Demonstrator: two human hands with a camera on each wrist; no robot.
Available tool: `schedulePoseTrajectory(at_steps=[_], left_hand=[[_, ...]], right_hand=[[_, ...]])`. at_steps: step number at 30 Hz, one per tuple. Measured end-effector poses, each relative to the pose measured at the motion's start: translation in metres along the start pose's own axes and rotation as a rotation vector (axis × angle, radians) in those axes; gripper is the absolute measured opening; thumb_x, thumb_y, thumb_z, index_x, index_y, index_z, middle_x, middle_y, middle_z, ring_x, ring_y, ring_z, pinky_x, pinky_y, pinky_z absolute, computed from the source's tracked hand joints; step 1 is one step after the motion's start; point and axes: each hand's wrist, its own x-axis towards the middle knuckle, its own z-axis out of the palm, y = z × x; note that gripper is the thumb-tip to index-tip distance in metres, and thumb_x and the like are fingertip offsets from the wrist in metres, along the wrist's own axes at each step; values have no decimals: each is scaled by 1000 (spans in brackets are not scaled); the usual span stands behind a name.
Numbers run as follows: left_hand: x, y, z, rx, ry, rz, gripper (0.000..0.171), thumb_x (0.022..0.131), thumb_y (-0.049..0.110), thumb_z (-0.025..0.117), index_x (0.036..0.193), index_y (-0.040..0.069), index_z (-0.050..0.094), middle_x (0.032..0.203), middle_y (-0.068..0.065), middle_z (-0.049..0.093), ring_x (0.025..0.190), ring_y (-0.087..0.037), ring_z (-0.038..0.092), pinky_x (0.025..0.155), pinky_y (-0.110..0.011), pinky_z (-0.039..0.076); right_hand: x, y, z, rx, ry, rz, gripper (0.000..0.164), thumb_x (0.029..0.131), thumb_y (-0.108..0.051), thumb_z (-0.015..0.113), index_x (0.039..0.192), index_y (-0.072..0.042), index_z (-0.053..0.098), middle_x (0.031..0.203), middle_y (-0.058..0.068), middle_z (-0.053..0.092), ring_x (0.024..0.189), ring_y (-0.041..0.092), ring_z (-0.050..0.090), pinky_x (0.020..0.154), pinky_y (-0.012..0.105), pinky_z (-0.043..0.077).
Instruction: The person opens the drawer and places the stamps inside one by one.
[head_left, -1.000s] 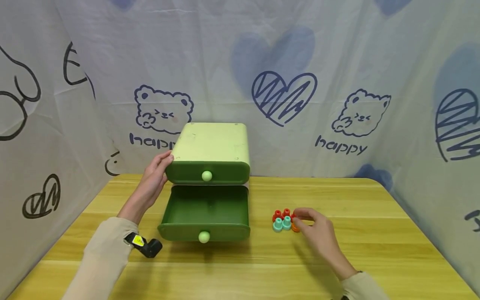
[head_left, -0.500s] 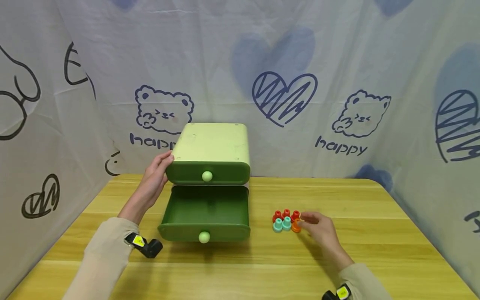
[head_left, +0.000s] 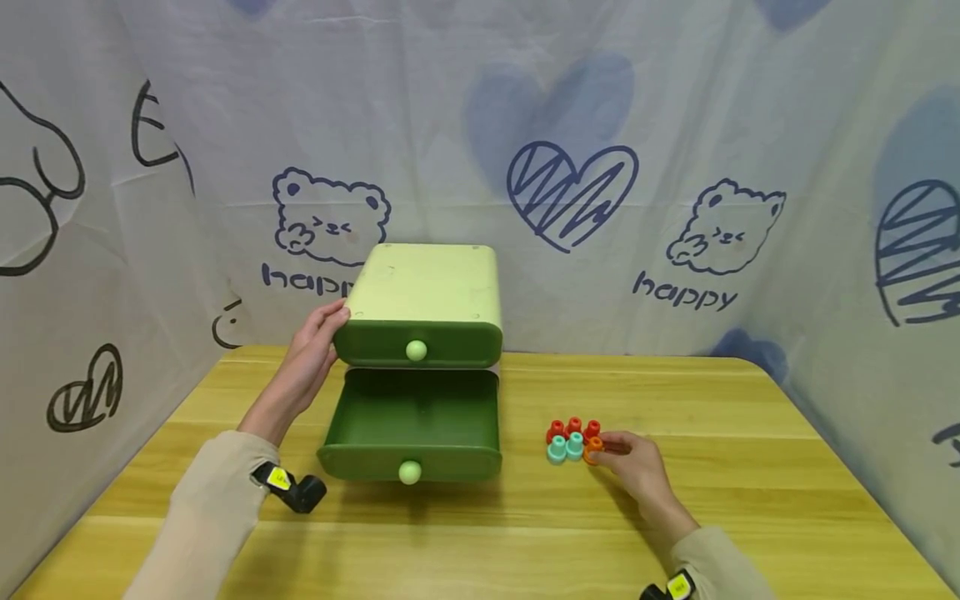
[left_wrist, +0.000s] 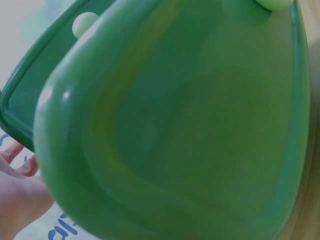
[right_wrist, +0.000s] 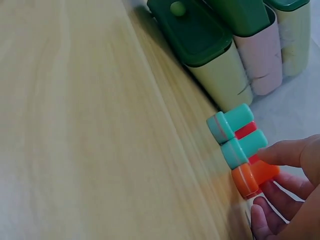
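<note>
Working from left to right, we find the left hand (head_left: 303,358) laid against the left side of a pale-green, box-shaped cabinet (head_left: 427,283), its fingers extended and clasping nothing. Low on that cabinet, a dark-green drawer with a round pale knob (head_left: 457,464) stands pulled out, its hollow facing up. Further right, apart from the drawer on the wood-grain desk (head_left: 525,533), we record two teal, plastic-looking flanged pegs (head_left: 557,452) and, behind, three red flanged pegs (head_left: 555,428). At the front row's right end is an orange flanged peg (right_wrist: 252,175), long axis upright, wide base down. We note the right hand (head_left: 639,468) at its right side, thumb and fingers pinching its stem. We judge the governing relation thus: peg at the right hand, well apart from the left, drawer lying leftward beyond the teal pair.
</note>
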Motion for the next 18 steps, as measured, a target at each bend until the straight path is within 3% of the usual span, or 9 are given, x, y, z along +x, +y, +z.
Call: schedulePoseTrajectory(at_steps=[18], left_hand=[[1,0,0,-4,-2,-2,65,103,36,42,152,2,16,157,-14,15,139,-28,24,114,-42,22]], right_hand=[[1,3,-1,-90,37,-59,30,82,-7,74,107,9,66,97,15,68,94,31,61,84,43,50]])
